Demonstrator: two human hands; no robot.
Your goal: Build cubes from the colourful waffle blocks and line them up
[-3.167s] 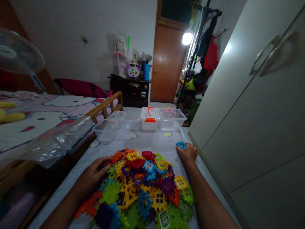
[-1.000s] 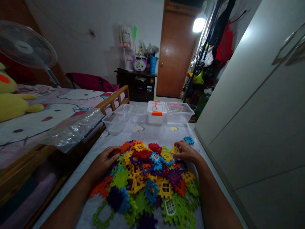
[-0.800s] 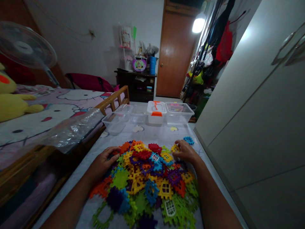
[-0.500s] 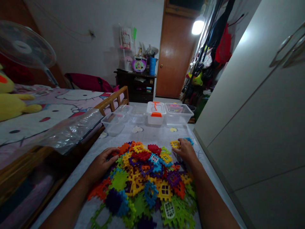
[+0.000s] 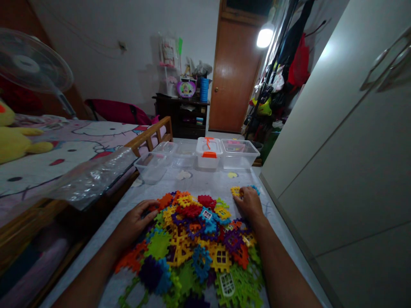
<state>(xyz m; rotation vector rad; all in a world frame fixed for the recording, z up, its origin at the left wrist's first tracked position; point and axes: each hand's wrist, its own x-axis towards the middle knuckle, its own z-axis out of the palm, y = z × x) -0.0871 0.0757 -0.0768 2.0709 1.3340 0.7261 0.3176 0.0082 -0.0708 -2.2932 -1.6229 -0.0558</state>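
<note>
A heap of flat interlocking plastic tiles (image 5: 192, 244) in many colours lies on the pale mat in front of me. My left hand (image 5: 135, 222) rests on the heap's left edge, fingers flat and slightly spread on the tiles. My right hand (image 5: 248, 204) reaches past the far right of the heap, fingertips pressed on a yellow tile (image 5: 236, 191) that lies on the mat. A blue tile (image 5: 255, 188) sits just beyond the fingers.
Clear plastic tubs (image 5: 239, 154) and a white box with an orange latch (image 5: 208, 157) line the mat's far end. A bed with a wooden rail (image 5: 150, 134) runs along the left, a white wardrobe (image 5: 337, 149) along the right. A fan (image 5: 32, 64) stands far left.
My right hand left the blue tile beyond the heap, came back to the heap's edge, took a yellow tile and slid it out beside the blue one. My left hand stayed put.
</note>
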